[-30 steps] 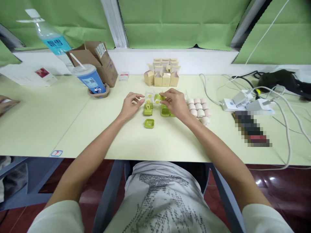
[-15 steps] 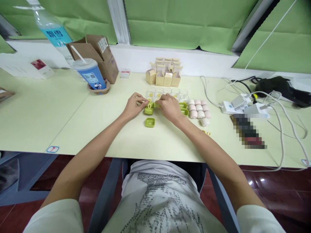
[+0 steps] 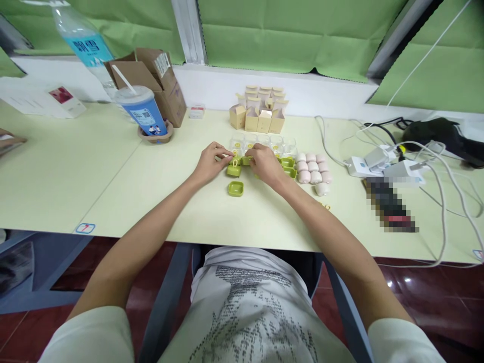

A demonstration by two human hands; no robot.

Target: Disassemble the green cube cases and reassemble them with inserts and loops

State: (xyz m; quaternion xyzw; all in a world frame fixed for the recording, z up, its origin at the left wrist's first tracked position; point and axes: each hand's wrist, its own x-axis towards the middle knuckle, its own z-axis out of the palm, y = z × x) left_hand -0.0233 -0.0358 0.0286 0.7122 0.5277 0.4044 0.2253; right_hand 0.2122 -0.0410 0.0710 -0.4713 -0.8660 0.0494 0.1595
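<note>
My left hand point(image 3: 212, 164) is closed in a pinch, its fingertips at a small green case with a yellow loop in the back row. Just in front stands another green case point(image 3: 233, 172), a pale yellow loop point(image 3: 235, 163) on its top. My right hand point(image 3: 265, 164) has its fingers curled down onto a small green tray point(image 3: 246, 160) beside the left fingertips; its palm hides part of the row. More open green trays point(image 3: 288, 162) show to its right. One open green tray point(image 3: 236, 189) lies alone nearer me. Clear plastic covers point(image 3: 250, 140) stand behind the hands.
Pale pink and white rounded pieces point(image 3: 312, 168) sit in rows at right, with yellow rings point(image 3: 325, 206) nearer me. Small cardboard boxes point(image 3: 260, 118) stand at the back. A blue cup point(image 3: 145, 113), carton point(image 3: 172, 96) and large bottle point(image 3: 88, 53) are left; a power strip point(image 3: 363, 166) with cables is right.
The view has shifted slightly. My right fingertips have drawn a little away from the left ones, and more of the green tray under them shows. My left hand keeps its pinch.
</note>
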